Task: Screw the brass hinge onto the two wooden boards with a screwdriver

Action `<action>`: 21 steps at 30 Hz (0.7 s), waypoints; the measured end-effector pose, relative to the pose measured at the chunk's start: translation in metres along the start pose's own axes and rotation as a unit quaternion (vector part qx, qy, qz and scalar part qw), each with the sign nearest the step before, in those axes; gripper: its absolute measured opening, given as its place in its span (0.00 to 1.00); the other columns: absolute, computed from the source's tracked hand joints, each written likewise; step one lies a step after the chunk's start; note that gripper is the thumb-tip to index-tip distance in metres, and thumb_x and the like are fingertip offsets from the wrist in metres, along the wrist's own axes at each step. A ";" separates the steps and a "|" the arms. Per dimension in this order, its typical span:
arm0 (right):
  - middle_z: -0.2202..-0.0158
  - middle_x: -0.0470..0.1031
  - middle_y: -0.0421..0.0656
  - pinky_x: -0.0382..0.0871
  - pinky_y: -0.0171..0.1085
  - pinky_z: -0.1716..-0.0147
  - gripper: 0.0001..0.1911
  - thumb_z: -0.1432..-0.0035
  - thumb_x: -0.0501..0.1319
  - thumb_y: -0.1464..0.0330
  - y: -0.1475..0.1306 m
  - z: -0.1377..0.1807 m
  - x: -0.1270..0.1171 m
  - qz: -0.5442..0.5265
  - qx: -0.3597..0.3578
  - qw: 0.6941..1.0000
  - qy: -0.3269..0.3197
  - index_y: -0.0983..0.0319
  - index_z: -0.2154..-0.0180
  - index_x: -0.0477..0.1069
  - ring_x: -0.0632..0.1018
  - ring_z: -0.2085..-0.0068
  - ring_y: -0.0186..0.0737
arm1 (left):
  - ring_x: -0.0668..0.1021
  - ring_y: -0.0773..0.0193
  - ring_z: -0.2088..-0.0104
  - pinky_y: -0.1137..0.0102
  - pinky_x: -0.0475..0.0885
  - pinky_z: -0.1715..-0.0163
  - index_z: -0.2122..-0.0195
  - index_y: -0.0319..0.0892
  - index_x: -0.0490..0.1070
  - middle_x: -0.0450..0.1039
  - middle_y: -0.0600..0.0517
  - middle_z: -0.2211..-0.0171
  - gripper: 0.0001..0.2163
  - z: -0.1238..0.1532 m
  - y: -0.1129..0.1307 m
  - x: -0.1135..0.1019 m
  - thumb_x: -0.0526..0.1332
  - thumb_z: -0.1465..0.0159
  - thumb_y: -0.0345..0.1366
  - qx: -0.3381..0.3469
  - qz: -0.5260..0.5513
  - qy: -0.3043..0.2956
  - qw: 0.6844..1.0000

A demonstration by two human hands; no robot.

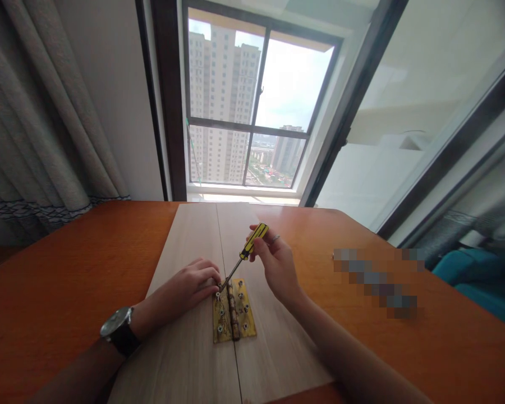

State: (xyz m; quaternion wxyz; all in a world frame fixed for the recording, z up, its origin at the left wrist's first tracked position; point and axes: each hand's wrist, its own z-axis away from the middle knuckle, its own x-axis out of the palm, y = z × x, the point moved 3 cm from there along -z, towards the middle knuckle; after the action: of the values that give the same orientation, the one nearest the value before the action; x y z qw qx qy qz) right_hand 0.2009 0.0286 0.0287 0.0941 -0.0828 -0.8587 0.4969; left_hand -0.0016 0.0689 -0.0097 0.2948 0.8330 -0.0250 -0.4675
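A brass hinge (234, 311) lies across the seam of two pale wooden boards (193, 247), with several screws in its leaves. My right hand (278, 264) is closed round the yellow-and-black handle of a screwdriver (247, 250). The shaft slants down and left, and its tip sits at the hinge's top left corner. My left hand (185, 289) rests on the left board with its fingers curled, fingertips pinched at a screw by the screwdriver tip. A wristwatch (118, 330) is on my left wrist.
The boards lie on an orange-brown table (59, 292). Behind it are a window (248, 106) with tall buildings outside and a curtain (37, 112) at the left. A blurred patch (376, 280) lies on the table to the right. A teal seat (480, 280) shows at far right.
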 end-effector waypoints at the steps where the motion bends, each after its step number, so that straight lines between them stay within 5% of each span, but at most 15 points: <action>1: 0.67 0.75 0.41 0.70 0.37 0.73 0.18 0.38 0.64 0.55 -0.001 0.001 0.001 0.000 -0.004 1.000 -0.003 0.60 0.53 0.73 0.72 0.73 0.34 | 0.76 0.60 0.54 0.68 0.72 0.53 0.62 0.43 0.72 0.75 0.49 0.56 0.03 -0.001 0.000 0.000 0.60 0.32 0.28 -0.004 0.001 0.000 1.000; 21: 0.66 0.76 0.40 0.74 0.36 0.68 0.09 0.32 0.58 0.67 -0.021 0.027 0.007 0.155 -0.174 0.972 -0.014 0.57 0.51 0.71 0.77 0.68 0.37 | 0.76 0.61 0.57 0.69 0.71 0.54 0.61 0.41 0.73 0.74 0.50 0.59 0.04 -0.006 0.010 0.003 0.60 0.32 0.26 -0.012 -0.074 -0.008 0.997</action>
State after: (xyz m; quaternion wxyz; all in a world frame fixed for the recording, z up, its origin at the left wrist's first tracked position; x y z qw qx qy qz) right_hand 0.1861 -0.0029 0.0347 -0.0118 -0.2235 -0.9100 0.3491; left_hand 0.0076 0.0620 -0.0046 0.2686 0.8251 0.0399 -0.4954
